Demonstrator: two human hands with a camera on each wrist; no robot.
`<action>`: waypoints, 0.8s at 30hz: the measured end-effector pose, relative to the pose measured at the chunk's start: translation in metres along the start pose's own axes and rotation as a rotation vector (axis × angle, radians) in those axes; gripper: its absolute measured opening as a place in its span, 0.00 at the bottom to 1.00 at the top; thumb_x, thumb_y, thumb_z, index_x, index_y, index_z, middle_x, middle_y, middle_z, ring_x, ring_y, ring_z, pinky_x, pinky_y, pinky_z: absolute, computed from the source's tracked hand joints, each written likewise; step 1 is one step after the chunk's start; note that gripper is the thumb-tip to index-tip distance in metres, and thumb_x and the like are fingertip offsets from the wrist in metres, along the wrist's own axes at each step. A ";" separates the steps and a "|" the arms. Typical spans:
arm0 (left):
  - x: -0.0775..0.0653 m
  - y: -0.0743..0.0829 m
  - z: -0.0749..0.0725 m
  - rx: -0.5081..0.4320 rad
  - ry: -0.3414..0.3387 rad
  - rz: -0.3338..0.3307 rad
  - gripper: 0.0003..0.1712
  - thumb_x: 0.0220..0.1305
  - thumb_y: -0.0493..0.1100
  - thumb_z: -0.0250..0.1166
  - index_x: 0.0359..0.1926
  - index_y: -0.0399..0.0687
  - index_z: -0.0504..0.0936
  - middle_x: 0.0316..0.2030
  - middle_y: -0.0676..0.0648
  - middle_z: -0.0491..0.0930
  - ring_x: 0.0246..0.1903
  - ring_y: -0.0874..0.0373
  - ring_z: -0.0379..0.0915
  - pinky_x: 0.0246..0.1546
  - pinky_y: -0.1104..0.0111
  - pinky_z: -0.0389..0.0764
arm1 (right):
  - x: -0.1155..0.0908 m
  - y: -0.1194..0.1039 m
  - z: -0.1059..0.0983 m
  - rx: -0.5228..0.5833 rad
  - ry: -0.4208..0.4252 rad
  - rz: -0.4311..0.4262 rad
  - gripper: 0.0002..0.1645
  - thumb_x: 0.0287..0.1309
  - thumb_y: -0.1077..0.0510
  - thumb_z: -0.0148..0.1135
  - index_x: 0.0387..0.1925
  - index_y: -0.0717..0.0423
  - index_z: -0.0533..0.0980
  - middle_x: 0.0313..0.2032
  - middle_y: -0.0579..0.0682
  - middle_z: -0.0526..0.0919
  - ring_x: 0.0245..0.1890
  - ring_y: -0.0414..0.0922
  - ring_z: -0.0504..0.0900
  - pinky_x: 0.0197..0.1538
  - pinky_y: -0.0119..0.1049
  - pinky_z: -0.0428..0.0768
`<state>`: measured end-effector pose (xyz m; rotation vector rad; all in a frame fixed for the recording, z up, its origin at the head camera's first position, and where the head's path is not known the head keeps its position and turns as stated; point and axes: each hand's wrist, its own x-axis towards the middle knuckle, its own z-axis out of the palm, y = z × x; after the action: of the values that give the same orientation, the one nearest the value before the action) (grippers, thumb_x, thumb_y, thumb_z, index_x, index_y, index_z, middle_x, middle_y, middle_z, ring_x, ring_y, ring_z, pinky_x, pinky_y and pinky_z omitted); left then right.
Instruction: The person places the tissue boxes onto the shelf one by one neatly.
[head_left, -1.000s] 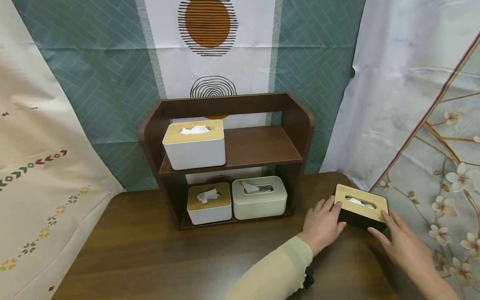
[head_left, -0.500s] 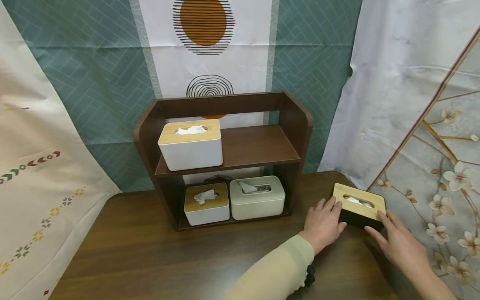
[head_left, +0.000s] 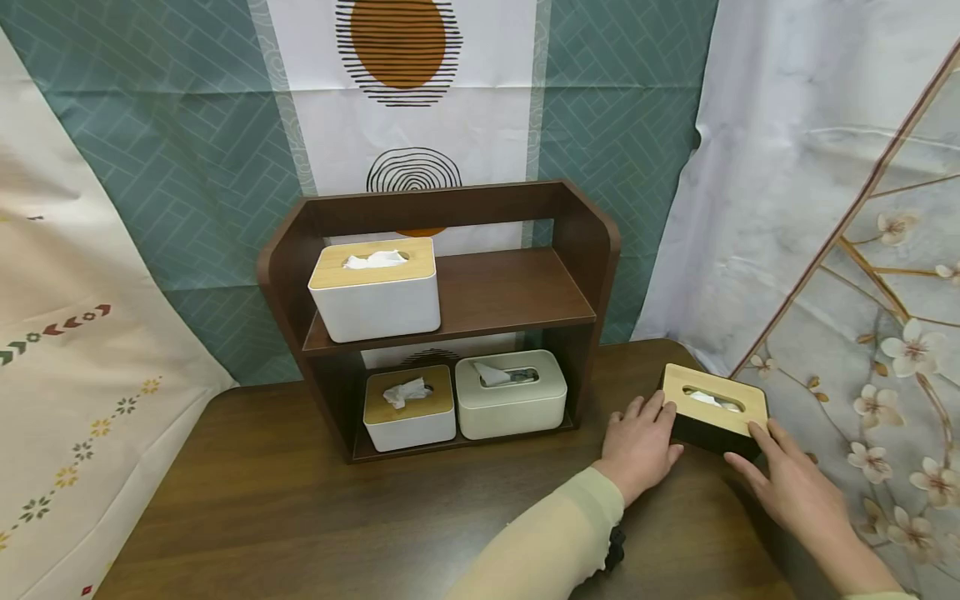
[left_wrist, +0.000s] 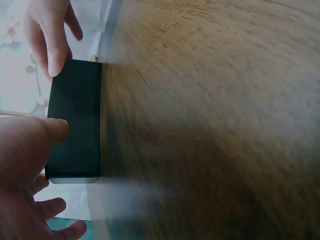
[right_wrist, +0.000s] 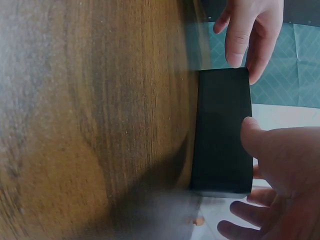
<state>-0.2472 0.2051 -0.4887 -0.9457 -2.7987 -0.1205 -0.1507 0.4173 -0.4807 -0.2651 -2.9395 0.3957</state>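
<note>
A low black tissue box (head_left: 715,410) with a light wooden lid rests on the table's right side, a white tissue in its slot. My left hand (head_left: 640,448) lies at the box's left end. In the left wrist view its thumb overlaps the black front face (left_wrist: 77,95), with the other fingers spread past the end. My right hand (head_left: 797,487) is at the right end, fingertips at the lid's corner. Its thumb reaches the front face in the right wrist view. Fingers of both hands look fairly straight; firm contact is hard to tell.
A dark brown two-tier shelf (head_left: 517,287) stands at the back. A white tissue box (head_left: 375,308) with a wooden lid sits on top. Below are a smaller wood-lidded white box (head_left: 412,429) and a cream one (head_left: 513,408). A flowered curtain (head_left: 825,333) borders the right.
The head view has shifted slightly, so everything drifts a little left in the frame. Both hands and the black tissue box keep their places relative to the shelf.
</note>
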 end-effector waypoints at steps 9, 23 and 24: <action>-0.006 -0.001 -0.006 0.017 0.009 -0.012 0.37 0.78 0.72 0.62 0.81 0.72 0.71 0.81 0.63 0.65 0.77 0.61 0.65 0.66 0.59 0.78 | 0.000 -0.002 0.003 0.017 0.018 -0.041 0.51 0.82 0.34 0.58 0.81 0.71 0.59 0.77 0.83 0.56 0.64 0.89 0.67 0.46 0.80 0.75; -0.031 -0.001 -0.018 0.076 0.023 0.019 0.35 0.78 0.73 0.61 0.78 0.71 0.75 0.81 0.58 0.65 0.77 0.59 0.65 0.65 0.60 0.78 | -0.008 -0.010 0.009 0.058 0.051 -0.049 0.50 0.81 0.36 0.61 0.77 0.75 0.63 0.76 0.84 0.57 0.66 0.87 0.65 0.52 0.84 0.70; -0.032 0.000 -0.019 0.078 0.027 0.024 0.35 0.78 0.72 0.62 0.78 0.70 0.75 0.81 0.58 0.66 0.77 0.59 0.65 0.65 0.60 0.78 | -0.009 -0.011 0.009 0.061 0.053 -0.049 0.50 0.81 0.36 0.62 0.76 0.76 0.63 0.75 0.84 0.57 0.66 0.87 0.65 0.53 0.84 0.70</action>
<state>-0.2193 0.1831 -0.4766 -0.9521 -2.7448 -0.0209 -0.1458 0.4032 -0.4876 -0.1915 -2.8706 0.4631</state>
